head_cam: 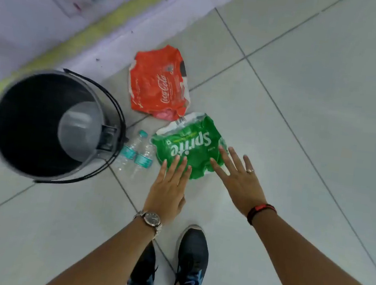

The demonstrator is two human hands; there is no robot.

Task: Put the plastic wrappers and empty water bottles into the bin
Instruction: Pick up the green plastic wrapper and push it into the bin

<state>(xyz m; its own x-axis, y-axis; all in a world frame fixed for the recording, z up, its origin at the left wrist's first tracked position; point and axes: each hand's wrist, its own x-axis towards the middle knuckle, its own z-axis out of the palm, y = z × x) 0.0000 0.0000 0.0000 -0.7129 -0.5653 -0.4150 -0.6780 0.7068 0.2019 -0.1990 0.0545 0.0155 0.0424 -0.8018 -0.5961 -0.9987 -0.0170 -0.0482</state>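
Observation:
A green Sprite plastic wrapper (189, 146) lies crumpled on the tiled floor. My left hand (168, 191) hovers flat over its near-left edge, fingers apart, holding nothing. My right hand (239, 179) is spread over its right edge, fingertips on or just above the plastic. A red Coca-Cola wrapper (157, 83) lies just beyond the green one. Two clear water bottles (136, 153) with teal labels lie side by side between the green wrapper and the bin. The dark round bin (48, 124) stands open at the left, with a pale bottom showing.
A pale wall with a yellow-green stripe (81, 35) runs diagonally behind the bin. My two dark shoes (192, 253) stand on the tiles just below my hands. Open tiled floor (317, 111) stretches to the right.

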